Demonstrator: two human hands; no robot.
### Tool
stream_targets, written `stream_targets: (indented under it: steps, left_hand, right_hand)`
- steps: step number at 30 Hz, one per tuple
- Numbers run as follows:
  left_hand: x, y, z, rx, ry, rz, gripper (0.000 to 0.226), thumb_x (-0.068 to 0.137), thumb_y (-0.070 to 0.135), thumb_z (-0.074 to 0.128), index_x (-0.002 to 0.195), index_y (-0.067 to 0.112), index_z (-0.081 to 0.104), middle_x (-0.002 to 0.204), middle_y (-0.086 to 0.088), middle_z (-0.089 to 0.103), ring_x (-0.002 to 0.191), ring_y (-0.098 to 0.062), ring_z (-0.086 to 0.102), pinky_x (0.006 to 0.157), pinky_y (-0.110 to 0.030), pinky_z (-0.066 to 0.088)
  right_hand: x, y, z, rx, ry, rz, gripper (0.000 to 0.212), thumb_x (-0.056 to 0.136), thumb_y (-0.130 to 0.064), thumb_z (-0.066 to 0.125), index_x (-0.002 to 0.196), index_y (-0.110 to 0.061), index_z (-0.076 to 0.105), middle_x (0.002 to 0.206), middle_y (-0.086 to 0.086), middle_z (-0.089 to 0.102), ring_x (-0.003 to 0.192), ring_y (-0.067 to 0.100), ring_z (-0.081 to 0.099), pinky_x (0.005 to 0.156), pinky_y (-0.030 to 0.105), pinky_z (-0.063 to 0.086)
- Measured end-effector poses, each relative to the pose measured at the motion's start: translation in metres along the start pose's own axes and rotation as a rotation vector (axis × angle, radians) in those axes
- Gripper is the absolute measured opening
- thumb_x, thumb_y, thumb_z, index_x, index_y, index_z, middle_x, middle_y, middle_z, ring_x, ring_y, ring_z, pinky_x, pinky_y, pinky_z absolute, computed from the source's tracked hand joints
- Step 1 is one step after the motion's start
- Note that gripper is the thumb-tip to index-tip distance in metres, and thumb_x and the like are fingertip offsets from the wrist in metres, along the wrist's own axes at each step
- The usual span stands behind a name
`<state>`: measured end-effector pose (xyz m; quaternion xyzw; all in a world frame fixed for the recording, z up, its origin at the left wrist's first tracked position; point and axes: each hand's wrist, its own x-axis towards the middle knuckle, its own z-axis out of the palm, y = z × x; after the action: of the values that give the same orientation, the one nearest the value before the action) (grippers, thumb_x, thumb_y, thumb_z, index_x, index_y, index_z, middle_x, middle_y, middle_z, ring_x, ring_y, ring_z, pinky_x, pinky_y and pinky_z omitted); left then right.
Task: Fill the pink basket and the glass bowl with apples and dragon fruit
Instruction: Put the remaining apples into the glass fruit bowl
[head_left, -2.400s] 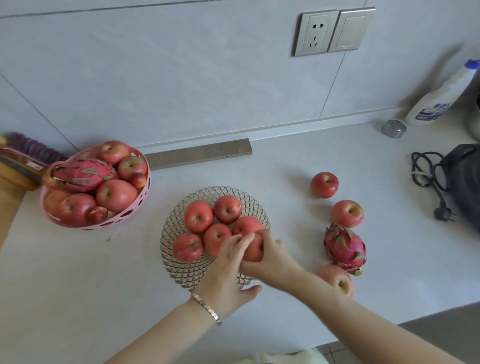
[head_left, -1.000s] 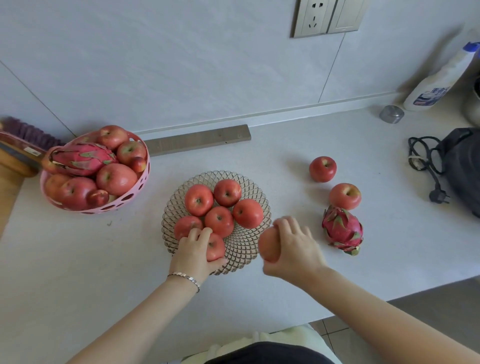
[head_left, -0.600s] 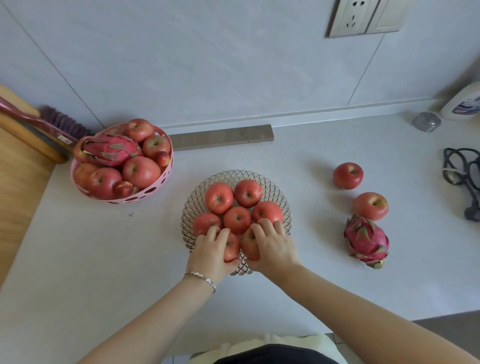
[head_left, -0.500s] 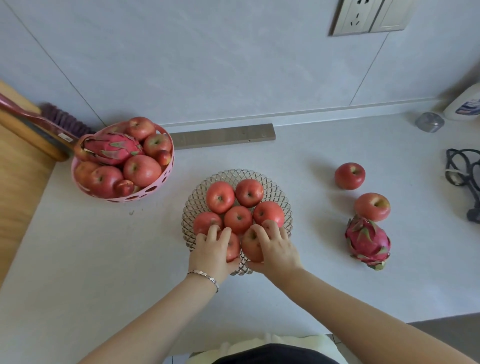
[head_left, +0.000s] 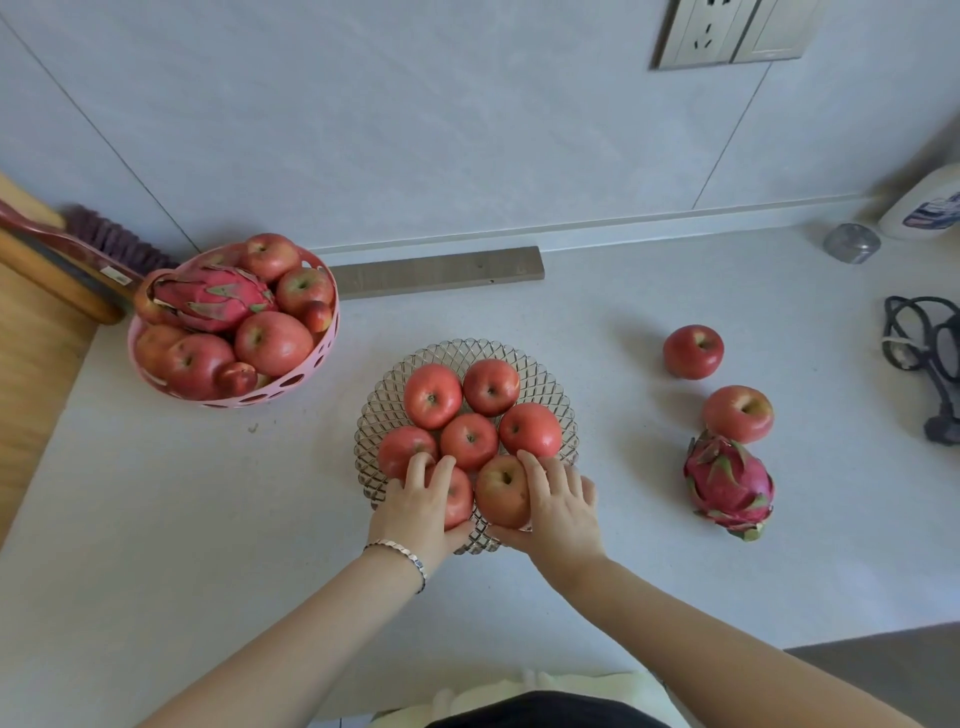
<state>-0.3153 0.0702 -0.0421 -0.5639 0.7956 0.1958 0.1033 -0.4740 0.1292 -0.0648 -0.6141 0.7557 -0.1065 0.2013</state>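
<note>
The glass bowl (head_left: 550, 379) sits mid-counter with several red apples in it. My left hand (head_left: 421, 506) grips an apple (head_left: 460, 496) at the bowl's near edge. My right hand (head_left: 558, 501) holds another apple (head_left: 501, 491) beside it, also at the near edge. The pink basket (head_left: 291, 384) at the left is heaped with apples and a dragon fruit (head_left: 213, 299). On the counter to the right lie two loose apples (head_left: 692, 351) (head_left: 737, 413) and a second dragon fruit (head_left: 727, 483).
A grey metal bar (head_left: 441, 272) lies along the wall behind the bowl. A brush (head_left: 62, 244) and a wooden board (head_left: 31, 332) are at the left. A black cable (head_left: 919, 343), a small metal cap (head_left: 852, 243) and a white bottle (head_left: 924, 210) are at the right.
My right hand carried an apple from the right side of the bowl into its near edge, beside the apple under my left hand. Both hands have stayed on their apples since.
</note>
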Motion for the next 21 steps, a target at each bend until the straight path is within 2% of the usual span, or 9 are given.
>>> stream_targets:
  steps: [3, 5, 9, 11, 12, 14, 17, 19, 21]
  left_hand:
    - [-0.001, 0.003, -0.003, 0.038, -0.010, -0.008, 0.077, 0.079, 0.052, 0.058, 0.141, 0.027, 0.020, 0.144, -0.002, 0.023, 0.111, -0.029, 0.048, 0.083, -0.036, 0.049]
    - [0.000, 0.005, -0.006, 0.073, -0.031, -0.004, 0.077, 0.081, 0.051, 0.057, 0.142, 0.025, 0.018, 0.144, -0.003, 0.021, 0.109, -0.030, 0.048, 0.084, -0.036, 0.049]
    - [0.002, 0.007, -0.020, 0.105, -0.165, 0.010, 0.080, 0.080, 0.050, 0.056, 0.142, 0.024, 0.012, 0.144, -0.003, 0.019, 0.112, -0.032, 0.049, 0.088, -0.038, 0.047]
    - [0.002, 0.008, -0.033, 0.072, -0.173, -0.023, 0.074, 0.078, 0.050, 0.054, 0.139, 0.027, 0.020, 0.141, -0.002, 0.027, 0.113, -0.033, 0.049, 0.090, -0.039, 0.046]
    - [0.004, 0.010, -0.041, 0.052, -0.124, -0.030, 0.065, 0.078, 0.048, 0.052, 0.134, 0.027, 0.028, 0.137, -0.002, 0.035, 0.112, -0.033, 0.050, 0.090, -0.039, 0.046]
    - [0.010, 0.017, -0.056, 0.012, 0.007, -0.003, 0.046, 0.080, 0.045, 0.050, 0.121, 0.024, 0.045, 0.124, -0.003, 0.050, 0.107, -0.031, 0.054, 0.086, -0.040, 0.048]
    - [0.023, 0.029, -0.071, -0.110, 0.086, 0.078, 0.030, 0.084, 0.037, 0.053, 0.110, 0.022, 0.054, 0.108, 0.001, 0.059, 0.097, -0.024, 0.059, 0.081, -0.038, 0.051]
    - [0.031, 0.040, -0.077, -0.201, 0.089, 0.103, 0.024, 0.085, 0.034, 0.054, 0.106, 0.023, 0.057, 0.095, 0.007, 0.058, 0.089, -0.019, 0.060, 0.079, -0.037, 0.052]
    - [0.039, 0.049, -0.079, -0.256, 0.104, 0.125, 0.019, 0.085, 0.033, 0.055, 0.102, 0.025, 0.059, 0.088, 0.012, 0.055, 0.085, -0.015, 0.060, 0.079, -0.038, 0.054]
  right_hand:
    - [0.001, -0.002, 0.001, 0.011, -0.017, 0.017, 0.094, 0.071, -0.064, 0.059, 0.143, -0.017, 0.021, 0.135, 0.001, 0.042, 0.127, 0.019, 0.038, 0.106, 0.033, 0.023]
    - [0.003, -0.001, -0.003, -0.085, -0.056, 0.029, 0.095, 0.073, -0.068, 0.052, 0.143, -0.014, 0.017, 0.137, 0.002, 0.040, 0.129, 0.021, 0.035, 0.107, 0.034, 0.024]
    - [0.006, 0.005, -0.020, -0.222, -0.182, -0.040, 0.093, 0.077, -0.068, 0.048, 0.143, -0.014, 0.013, 0.138, 0.007, 0.036, 0.129, 0.027, 0.031, 0.105, 0.038, 0.028]
    - [0.006, 0.013, -0.035, -0.077, -0.260, -0.092, 0.086, 0.077, -0.062, 0.053, 0.142, -0.017, 0.019, 0.136, 0.005, 0.039, 0.126, 0.027, 0.034, 0.105, 0.038, 0.029]
    - [0.007, 0.019, -0.045, 0.042, -0.264, -0.095, 0.079, 0.078, -0.058, 0.056, 0.139, -0.019, 0.026, 0.133, 0.004, 0.044, 0.124, 0.026, 0.037, 0.103, 0.036, 0.030]
    - [0.012, 0.041, -0.064, 0.210, -0.101, -0.061, 0.059, 0.080, -0.048, 0.061, 0.129, -0.021, 0.043, 0.123, 0.004, 0.054, 0.117, 0.024, 0.045, 0.100, 0.035, 0.036]
    - [0.034, 0.093, -0.093, 0.068, 0.213, 0.166, 0.050, 0.080, -0.030, 0.065, 0.125, -0.014, 0.050, 0.126, 0.014, 0.050, 0.118, 0.033, 0.042, 0.101, 0.040, 0.031]
    - [0.054, 0.128, -0.113, -0.049, 0.214, 0.423, 0.059, 0.079, -0.027, 0.064, 0.132, -0.017, 0.039, 0.135, 0.020, 0.036, 0.121, 0.040, 0.034, 0.102, 0.045, 0.029]
    - [0.071, 0.155, -0.124, -0.102, 0.126, 0.617, 0.065, 0.080, -0.032, 0.061, 0.136, -0.022, 0.029, 0.137, 0.020, 0.027, 0.119, 0.044, 0.035, 0.099, 0.049, 0.033]
